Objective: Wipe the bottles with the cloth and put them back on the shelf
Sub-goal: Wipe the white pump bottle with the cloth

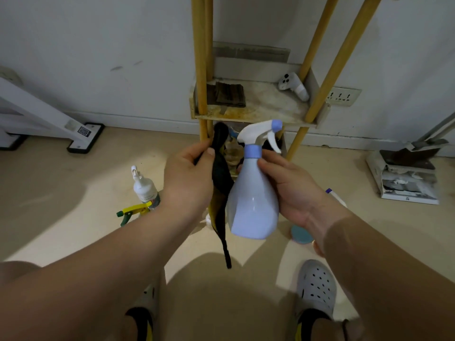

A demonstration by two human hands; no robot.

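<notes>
Within the right grip point(290, 188), bottle point(253, 200) sits beside cloth point(220, 173).

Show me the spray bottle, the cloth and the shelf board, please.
spray bottle point(253, 207): head view, on its pale body.
cloth point(221, 173): head view, on its dark upper part.
shelf board point(268, 104): head view, on its bare stained surface.

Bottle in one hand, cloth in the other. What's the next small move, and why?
Probably bring the left hand across to press the black cloth onto the spray bottle, then rub. The right hand grips the bottle upright; the cloth hangs beside it, not wrapped round it.
</notes>
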